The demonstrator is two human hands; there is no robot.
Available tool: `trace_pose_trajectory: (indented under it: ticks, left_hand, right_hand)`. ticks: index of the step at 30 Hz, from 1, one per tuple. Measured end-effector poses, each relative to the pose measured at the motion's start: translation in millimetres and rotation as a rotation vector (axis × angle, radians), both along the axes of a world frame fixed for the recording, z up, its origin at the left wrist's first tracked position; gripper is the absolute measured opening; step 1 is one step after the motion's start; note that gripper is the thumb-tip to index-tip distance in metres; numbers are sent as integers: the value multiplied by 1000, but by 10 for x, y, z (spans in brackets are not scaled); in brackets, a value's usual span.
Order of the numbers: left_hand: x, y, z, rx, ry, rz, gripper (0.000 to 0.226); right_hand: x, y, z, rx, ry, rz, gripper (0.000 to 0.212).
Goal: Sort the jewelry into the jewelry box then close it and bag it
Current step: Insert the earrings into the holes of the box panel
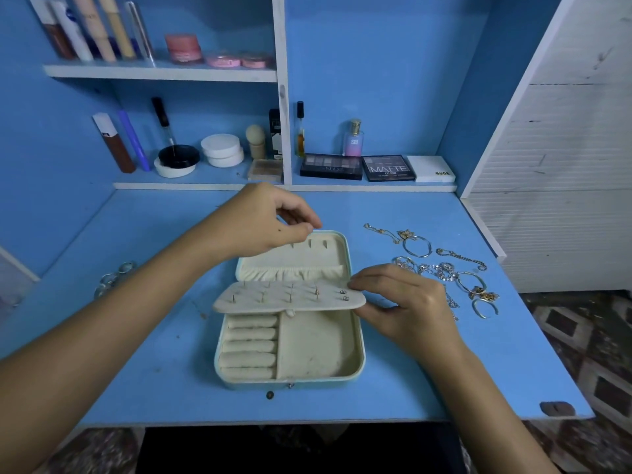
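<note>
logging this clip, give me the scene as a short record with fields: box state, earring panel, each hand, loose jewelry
box state: jewelry box open on the blue desk, lid back
earring panel: flap raised over the tray, a few studs pinned in it
right hand: right hand pinches the flap's right end
left hand: left hand over the lid, fingertips pinched; any item in its grip too small to tell
loose jewelry: pile of chains and bangles right of the box; rings at the left
</note>
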State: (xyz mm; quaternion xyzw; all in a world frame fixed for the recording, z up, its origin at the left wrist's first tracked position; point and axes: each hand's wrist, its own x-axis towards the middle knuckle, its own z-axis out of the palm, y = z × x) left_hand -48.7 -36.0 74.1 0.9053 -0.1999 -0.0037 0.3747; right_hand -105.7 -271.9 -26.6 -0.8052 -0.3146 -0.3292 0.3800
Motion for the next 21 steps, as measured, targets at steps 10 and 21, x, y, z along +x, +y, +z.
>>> trace_pose_trajectory:
  ticks: [10, 21]
  left_hand:
    - [-31, -104, -63, 57, 99, -109, 4]
    - [-42, -175, -99, 132, 236, -301, 6]
  right_hand:
    - [-18, -6, 5, 18, 36, 35, 14]
    - [-21, -1, 3, 25, 58, 56, 17]
